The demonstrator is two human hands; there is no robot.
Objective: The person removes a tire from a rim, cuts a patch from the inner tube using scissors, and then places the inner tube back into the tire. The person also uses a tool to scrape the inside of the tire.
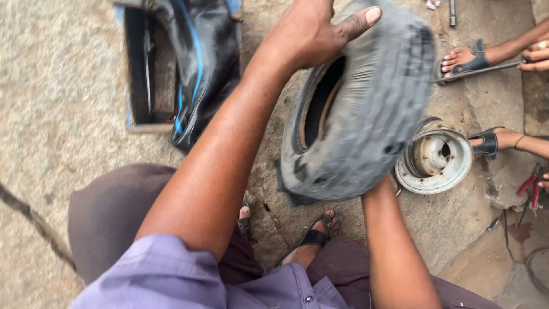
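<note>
The grey rubber tyre (360, 109) is held off the ground, tilted, in front of the person's knees and above the sandalled foot (313, 233). Its tread face is motion-blurred, so it is moving or turning in the grip. The left hand (311, 31) is clamped over the upper edge, with the thumb lying across the tread. The right hand (378, 186) supports the lower edge; its fingers are hidden behind the tyre, so the exact grip there cannot be told.

Hazards, judged from this position:

- Loss of grip. The top hold is on a smooth, curved tread, and the tyre is in motion. A slip would drop it onto the foot directly below (open sandal, no toe cover).
- Pinching. The tyre bead opening sits just below the left hand. Fingers that slide into it while the tyre turns could be trapped.
- Contact with the wheel rim (436, 160). The metal rim lies on the ground just beside the lower right edge of the tyre. A swing to that side would strike it.
- Bystander exposure. Another person's feet (464, 60) and a long metal bar (477, 71) lie near, on the right. A dropped or rolling tyre could reach them.
- Footing. The black inner tube (206, 63), draped over the open box (143, 74) at the left, lies well apart and poses a lesser trip risk.
</note>
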